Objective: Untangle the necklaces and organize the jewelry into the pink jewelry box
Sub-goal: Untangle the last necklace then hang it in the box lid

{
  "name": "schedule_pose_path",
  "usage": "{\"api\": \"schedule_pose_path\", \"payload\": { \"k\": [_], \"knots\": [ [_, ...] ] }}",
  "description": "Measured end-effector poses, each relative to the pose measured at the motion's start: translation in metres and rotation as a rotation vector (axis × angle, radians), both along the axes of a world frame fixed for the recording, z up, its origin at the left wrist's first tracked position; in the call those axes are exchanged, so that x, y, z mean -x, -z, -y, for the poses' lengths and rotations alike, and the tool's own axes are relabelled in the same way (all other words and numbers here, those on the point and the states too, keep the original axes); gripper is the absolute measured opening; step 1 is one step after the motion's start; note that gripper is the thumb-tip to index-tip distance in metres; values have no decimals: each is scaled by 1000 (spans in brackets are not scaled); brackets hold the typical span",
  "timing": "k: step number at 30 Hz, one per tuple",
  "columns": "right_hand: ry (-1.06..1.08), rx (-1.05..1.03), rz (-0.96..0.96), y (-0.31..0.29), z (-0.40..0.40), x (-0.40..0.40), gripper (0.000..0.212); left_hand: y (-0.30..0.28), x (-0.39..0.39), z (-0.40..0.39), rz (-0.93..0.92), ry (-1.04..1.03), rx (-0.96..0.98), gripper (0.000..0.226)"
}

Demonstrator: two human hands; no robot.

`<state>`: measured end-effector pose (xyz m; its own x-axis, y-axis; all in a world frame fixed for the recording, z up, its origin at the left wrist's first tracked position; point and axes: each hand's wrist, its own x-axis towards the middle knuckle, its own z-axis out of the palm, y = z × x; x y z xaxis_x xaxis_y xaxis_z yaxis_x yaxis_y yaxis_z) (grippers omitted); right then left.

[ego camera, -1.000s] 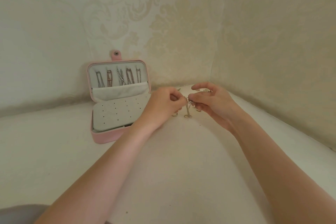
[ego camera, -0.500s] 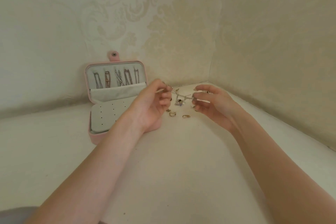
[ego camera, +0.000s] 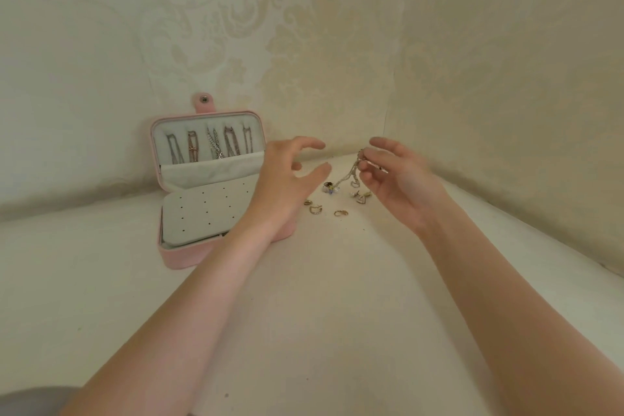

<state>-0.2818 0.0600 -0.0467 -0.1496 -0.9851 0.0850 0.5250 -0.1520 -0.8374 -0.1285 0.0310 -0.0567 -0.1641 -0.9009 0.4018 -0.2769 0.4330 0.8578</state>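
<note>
With our right hand pinching the light, limp necklace chain just right of the open pink jewelry box and our left hand released, we judge it snag-prone, best held near its clasp, over a pale surface in a wallpapered corner.

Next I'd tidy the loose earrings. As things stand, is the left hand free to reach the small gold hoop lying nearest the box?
Probably yes. The left hand is open and empty, hovering just beside the gold hoop, with only bare table between them. The right hand holds the chain off to the side.
</note>
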Motion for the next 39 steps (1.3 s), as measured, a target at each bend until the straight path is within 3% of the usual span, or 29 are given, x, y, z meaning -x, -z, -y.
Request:
{"api": "schedule_pose_path", "payload": {
  "k": [4, 15, 23, 31, 39],
  "knots": [
    [-62, 39, -37, -3, -2, -5, 20, 3, 4, -3, -101, 207, -47, 13],
    [-90, 67, -187, -3, -4, -6, 20, -2, 5, -7, -298, 220, -201, 8],
    [3, 87, -473, -1, -4, -8, 25, 0, 7, -6, -212, 203, -152, 16],
    [-94, 46, -420, -1, -5, 0, 30, 2, 4, -3, -64, 248, -24, 16],
    [-148, 12, -425, -1, -3, -3, 29, 1, 8, -4, -122, 214, -76, 20]
  ]
}}
